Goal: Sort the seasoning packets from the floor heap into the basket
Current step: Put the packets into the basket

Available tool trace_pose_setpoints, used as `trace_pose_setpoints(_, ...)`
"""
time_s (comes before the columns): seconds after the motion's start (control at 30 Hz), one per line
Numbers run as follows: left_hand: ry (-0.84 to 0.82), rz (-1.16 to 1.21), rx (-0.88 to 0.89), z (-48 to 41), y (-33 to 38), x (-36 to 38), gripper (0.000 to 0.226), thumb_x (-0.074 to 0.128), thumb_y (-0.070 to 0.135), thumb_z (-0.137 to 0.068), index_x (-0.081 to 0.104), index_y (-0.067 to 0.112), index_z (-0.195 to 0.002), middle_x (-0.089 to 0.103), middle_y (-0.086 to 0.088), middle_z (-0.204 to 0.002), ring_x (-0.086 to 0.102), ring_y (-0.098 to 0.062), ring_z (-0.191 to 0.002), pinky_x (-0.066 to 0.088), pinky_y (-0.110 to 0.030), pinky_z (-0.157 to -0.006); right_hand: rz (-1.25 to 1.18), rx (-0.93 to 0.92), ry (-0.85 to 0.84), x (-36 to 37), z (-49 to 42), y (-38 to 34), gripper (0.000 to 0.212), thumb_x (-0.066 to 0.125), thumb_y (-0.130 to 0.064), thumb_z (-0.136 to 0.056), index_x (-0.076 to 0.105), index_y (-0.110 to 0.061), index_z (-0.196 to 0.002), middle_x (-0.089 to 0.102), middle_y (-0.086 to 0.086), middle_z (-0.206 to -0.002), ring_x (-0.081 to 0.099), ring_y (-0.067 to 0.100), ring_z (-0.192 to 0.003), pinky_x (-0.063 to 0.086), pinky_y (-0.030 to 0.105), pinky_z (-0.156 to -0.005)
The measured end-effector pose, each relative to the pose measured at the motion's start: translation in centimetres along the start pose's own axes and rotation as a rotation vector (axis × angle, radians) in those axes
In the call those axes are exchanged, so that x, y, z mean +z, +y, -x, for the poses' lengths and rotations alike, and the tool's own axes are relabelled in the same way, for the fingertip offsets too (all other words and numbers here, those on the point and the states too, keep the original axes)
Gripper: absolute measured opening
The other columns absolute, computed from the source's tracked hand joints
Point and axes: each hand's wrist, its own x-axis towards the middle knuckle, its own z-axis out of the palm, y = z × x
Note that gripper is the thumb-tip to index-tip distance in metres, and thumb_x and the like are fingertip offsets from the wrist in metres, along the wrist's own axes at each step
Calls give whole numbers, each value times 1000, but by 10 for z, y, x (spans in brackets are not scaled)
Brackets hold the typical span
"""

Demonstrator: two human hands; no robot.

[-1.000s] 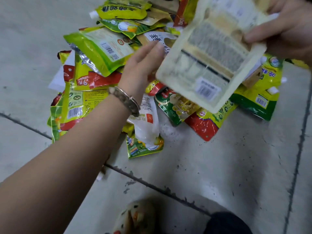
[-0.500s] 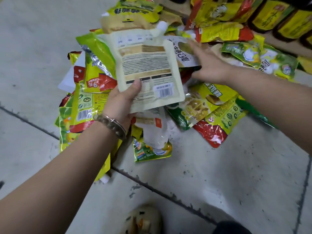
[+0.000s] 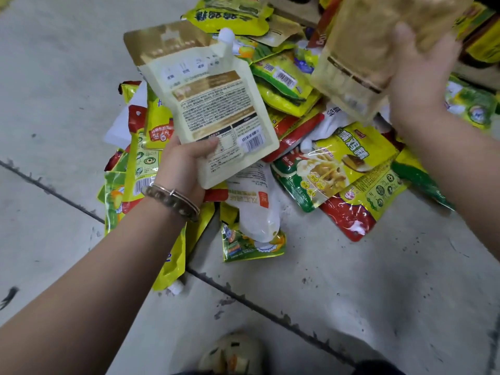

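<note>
The left hand [image 3: 184, 163] pinches a cream pouch [image 3: 213, 104] at 11 o'clock, and the right hand [image 3: 416, 85] grips a gold pouch [image 3: 378, 41] at 1 o'clock. The heap [image 3: 338, 163] below looks large and no basket shows; most sorting seems left.

right hand [image 3: 422, 85] lifted tan-looking pouch [image 3: 365, 44]

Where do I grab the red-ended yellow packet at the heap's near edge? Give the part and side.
Pinch the red end of the yellow packet, coming from the near side. That end juts flat onto bare floor, uncovered; the far end lies among other packets. Free a hand first: the left hand holds a cream pouch, the right hand a tan pouch.
</note>
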Motion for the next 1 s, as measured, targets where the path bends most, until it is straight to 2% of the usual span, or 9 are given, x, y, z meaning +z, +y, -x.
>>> trace_pose_setpoints(0.1, -26, 29, -9, 1, -1, 9, 50, 59, 2, -83, 49, 5, -131, 66, -15, -114, 67, -31, -100, 56, -48, -81, -273, 175, -75, -13, -9, -23, 23, 64, -17, -86, 54, -8, -104, 69, 8, -98, 67, 28, -99, 54, 51, -84)
trace_pose_setpoints(0.17, -28, 15, -41, 1, -4, 18, 52, 61, 15, -87, 46, 6, -135, 65, -16, -119, 66, -32, -103, 56, -49, -83, -376, 298, -193, -14, -4, -33, 18, 57, -9, -91, 54, -3, -108, 72, 7, -90, 69, 27, -94, 57, 46, -78)
trace_pose_setpoints(0.3, -145, -58, -116, 10, -6, 44, 103, 85, 53, -52, 44, 11, -138, 61, -13, -127, 61, -31, -114, 48, -51, -95, -267, 314, -374, -3, 24, -40, 17, 53, 0, -91, 57, -9, -105, 73, 0, -84, 70, 20, -88, 56, 36, -75)
trace_pose_setpoints(0.43, -238, -193, 2, 18, -16, 70, 58, 68, 28, -70, 56, 7, -122, 66, -13, -114, 65, -28, -104, 53, -45, -90, -159, 325, -408, 0, 42, -37, 16, 56, -1, -91, 58, -13, -101, 71, 4, -95, 69, 19, -91, 57, 36, -80)
trace_pose_setpoints(0.53, -257, -283, 75, 17, -25, 75, 55, 72, 18, -65, 58, 6, -117, 68, -10, -107, 67, -27, -100, 53, -44, -90, -88, 288, -373, -3, 54, -31, 16, 59, -4, -90, 57, -17, -99, 68, 0, -96, 68, 8, -84, 56, 26, -77)
trace_pose_setpoints(0.67, -220, -309, 71, 17, -37, 75, 45, 75, 16, -60, 63, 14, -104, 71, -7, -101, 68, -27, -98, 53, -46, -90, 123, 292, -311, -27, 47, -5, 10, 59, -23, -92, 53, -19, -98, 62, -5, -90, 63, -2, -74, 48, 17, -65)
trace_pose_setpoints(0.83, -230, -329, 58, 17, -48, 77, 44, 74, 18, -62, 63, 17, -105, 71, -6, -104, 68, -25, -99, 53, -46, -91, 716, 431, -160, -108, 7, 45, 63, 65, -40, -85, 42, -11, -135, 51, 10, -122, 53, 25, -101, 43, 31, -81)
trace_pose_setpoints(0.93, -237, -334, 40, 18, -53, 81, 46, 75, 16, -64, 63, 15, -109, 71, -6, -104, 68, -23, -98, 53, -41, -89, 1023, 480, -286, -137, 5, 69, 92, 70, -61, -64, 40, -14, -136, 42, 19, -137, 44, 37, -123, 40, 46, -100)
trace_pose_setpoints(1.0, -244, -322, 22, 17, -58, 84, 44, 76, 12, -67, 63, 14, -109, 72, -4, -99, 69, -20, -91, 55, -37, -82, 1130, 479, -404, -141, 12, 77, 98, 74, -59, -65, 30, -16, -142, 31, 19, -145, 35, 39, -130, 34, 51, -106)
